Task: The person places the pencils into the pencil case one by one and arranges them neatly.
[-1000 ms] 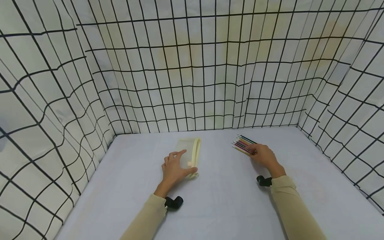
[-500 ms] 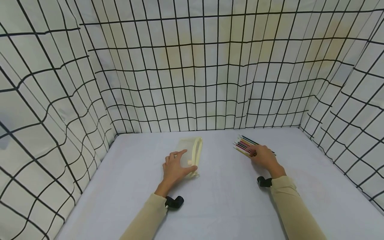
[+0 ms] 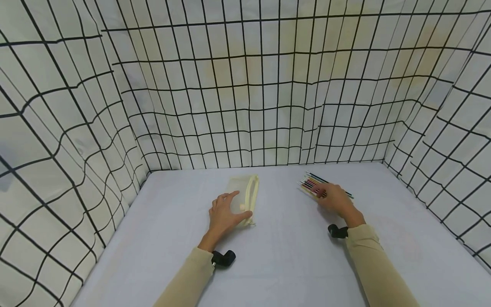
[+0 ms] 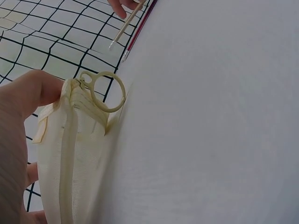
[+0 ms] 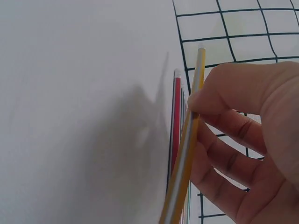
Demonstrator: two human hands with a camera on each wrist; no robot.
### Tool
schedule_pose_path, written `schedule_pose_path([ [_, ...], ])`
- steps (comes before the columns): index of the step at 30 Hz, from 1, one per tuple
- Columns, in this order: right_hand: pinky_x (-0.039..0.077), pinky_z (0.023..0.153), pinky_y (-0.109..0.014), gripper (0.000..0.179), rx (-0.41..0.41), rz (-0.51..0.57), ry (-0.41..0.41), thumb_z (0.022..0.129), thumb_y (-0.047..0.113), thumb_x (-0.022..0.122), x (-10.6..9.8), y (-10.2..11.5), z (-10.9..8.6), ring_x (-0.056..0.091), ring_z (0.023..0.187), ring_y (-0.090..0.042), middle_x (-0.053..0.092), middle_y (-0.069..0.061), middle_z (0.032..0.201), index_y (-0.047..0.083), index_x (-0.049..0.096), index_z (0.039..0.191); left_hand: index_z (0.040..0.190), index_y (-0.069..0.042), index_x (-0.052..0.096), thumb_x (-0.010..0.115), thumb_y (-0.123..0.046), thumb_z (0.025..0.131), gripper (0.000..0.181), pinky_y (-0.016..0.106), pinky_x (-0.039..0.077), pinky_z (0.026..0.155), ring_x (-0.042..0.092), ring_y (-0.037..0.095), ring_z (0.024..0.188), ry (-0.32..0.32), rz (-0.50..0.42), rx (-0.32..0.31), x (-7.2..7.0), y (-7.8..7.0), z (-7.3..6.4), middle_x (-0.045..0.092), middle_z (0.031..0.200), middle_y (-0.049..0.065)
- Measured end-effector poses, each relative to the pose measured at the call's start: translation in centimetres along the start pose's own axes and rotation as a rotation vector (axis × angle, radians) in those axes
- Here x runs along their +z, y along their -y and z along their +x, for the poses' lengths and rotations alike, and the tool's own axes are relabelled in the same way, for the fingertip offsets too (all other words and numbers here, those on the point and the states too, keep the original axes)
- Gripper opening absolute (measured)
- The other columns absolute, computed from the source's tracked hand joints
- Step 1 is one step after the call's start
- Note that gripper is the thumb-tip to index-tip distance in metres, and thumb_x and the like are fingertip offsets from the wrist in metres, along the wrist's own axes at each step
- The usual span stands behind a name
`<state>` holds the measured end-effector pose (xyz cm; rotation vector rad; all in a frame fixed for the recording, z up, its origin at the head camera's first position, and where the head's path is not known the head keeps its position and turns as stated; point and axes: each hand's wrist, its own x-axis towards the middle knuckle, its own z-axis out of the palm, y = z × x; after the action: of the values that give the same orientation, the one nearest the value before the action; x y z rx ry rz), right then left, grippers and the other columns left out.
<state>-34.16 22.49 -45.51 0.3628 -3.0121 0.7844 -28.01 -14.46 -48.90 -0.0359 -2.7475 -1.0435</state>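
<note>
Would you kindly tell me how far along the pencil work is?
Looks done: little yet; no pencil shows inside the pouch. In hand: the left hand holds the pouch, the right hand pinches a yellow pencil. Probably left: the other pencils, lying on the table.

The right hand (image 5: 275, 116) pinches a yellow pencil (image 5: 185, 151) with a pale stripe along its length. Just left of that pencil and partly behind it shows a red pencil (image 5: 177, 107); left of it, too, a white surface (image 5: 70, 93) bears a soft shadow; to its upper right stands a black grid (image 5: 226, 35).
</note>
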Motion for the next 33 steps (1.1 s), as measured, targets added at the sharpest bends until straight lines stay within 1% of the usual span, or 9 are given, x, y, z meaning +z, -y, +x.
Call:
schedule_pose_path([
  [6, 0.05, 0.073, -0.033, 0.04, -0.029, 0.111, 0.004, 0.089, 0.004, 0.068, -0.1, 0.4, 0.2, 0.065, 0.097, -0.027, 0.071, -0.013, 0.11, 0.013, 0.07, 0.128, 0.15, -0.025, 0.052, 0.08, -0.052, 0.076, 0.084, 0.063, 0.026, 0.111, 0.034, 0.041, 0.143, 0.007, -0.029, -0.016, -0.1, 0.0, 0.0, 0.044, 0.154, 0.017],
  [13, 0.051, 0.073, -0.03, 0.039, -0.047, 0.227, 0.01, 0.09, 0.003, 0.068, 0.2, 0.7, 0.5, 0.063, 0.097, -0.027, 0.069, -0.014, 0.11, 0.012, 0.07, 0.128, 0.149, -0.024, 0.052, 0.08, -0.052, 0.076, 0.083, 0.064, 0.027, 0.111, 0.034, 0.043, 0.141, 0.01, -0.042, -0.011, -0.2, -0.1, -0.1, 0.044, 0.153, 0.019],
  [15, 0.052, 0.072, -0.03, 0.04, -0.063, 0.279, 0.012, 0.09, 0.002, 0.068, 0.3, 0.8, 0.5, 0.064, 0.095, -0.026, 0.07, -0.016, 0.109, 0.009, 0.069, 0.129, 0.149, -0.024, 0.052, 0.08, -0.052, 0.076, 0.083, 0.064, 0.027, 0.11, 0.034, 0.043, 0.14, 0.009, -0.043, -0.007, -0.2, -0.1, -0.1, 0.044, 0.153, 0.019],
  [18, 0.054, 0.07, -0.03, 0.042, -0.06, 0.378, 0.025, 0.09, 0.0, 0.069, 0.5, 0.9, 0.5, 0.064, 0.091, -0.024, 0.069, -0.018, 0.11, 0.008, 0.068, 0.131, 0.149, -0.024, 0.052, 0.08, -0.052, 0.076, 0.083, 0.064, 0.027, 0.11, 0.034, 0.043, 0.14, 0.01, -0.044, -0.005, -0.3, -0.1, -0.1, 0.044, 0.153, 0.02],
  [20, 0.057, 0.07, -0.03, 0.044, -0.042, 0.448, 0.041, 0.09, -0.001, 0.069, 0.7, 1.0, 0.5, 0.063, 0.088, -0.022, 0.067, -0.018, 0.111, 0.009, 0.067, 0.133, 0.149, -0.024, 0.052, 0.08, -0.052, 0.077, 0.082, 0.064, 0.027, 0.11, 0.034, 0.043, 0.141, 0.009, -0.049, -0.005, -0.3, 0.0, -0.1, 0.044, 0.153, 0.019],
  [23, 0.059, 0.073, -0.031, 0.046, -0.019, 0.534, 0.059, 0.091, -0.002, 0.067, 1.0, 1.3, 0.4, 0.062, 0.089, -0.021, 0.065, -0.018, 0.112, 0.008, 0.064, 0.136, 0.149, -0.024, 0.052, 0.08, -0.053, 0.077, 0.082, 0.064, 0.027, 0.11, 0.034, 0.043, 0.141, 0.008, -0.058, -0.003, -0.4, 0.0, -0.1, 0.044, 0.152, 0.019],
  [27, 0.061, 0.075, -0.034, 0.047, -0.002, 0.603, 0.062, 0.091, -0.001, 0.067, 1.5, 1.7, 0.5, 0.064, 0.089, -0.021, 0.064, -0.018, 0.112, 0.006, 0.063, 0.137, 0.149, -0.024, 0.052, 0.08, -0.053, 0.078, 0.081, 0.064, 0.028, 0.108, 0.035, 0.043, 0.14, 0.007, -0.06, -0.001, -0.4, -0.1, -0.1, 0.045, 0.152, 0.019],
  [33, 0.062, 0.075, -0.037, 0.049, 0.065, 0.684, 0.055, 0.09, 0.0, 0.069, 2.3, 3.0, 0.6, 0.068, 0.084, -0.021, 0.064, -0.017, 0.112, 0.007, 0.061, 0.138, 0.149, -0.024, 0.053, 0.08, -0.053, 0.078, 0.081, 0.064, 0.028, 0.109, 0.035, 0.043, 0.14, 0.004, -0.06, -0.006, -0.5, -0.1, -0.2, 0.045, 0.152, 0.019],
])
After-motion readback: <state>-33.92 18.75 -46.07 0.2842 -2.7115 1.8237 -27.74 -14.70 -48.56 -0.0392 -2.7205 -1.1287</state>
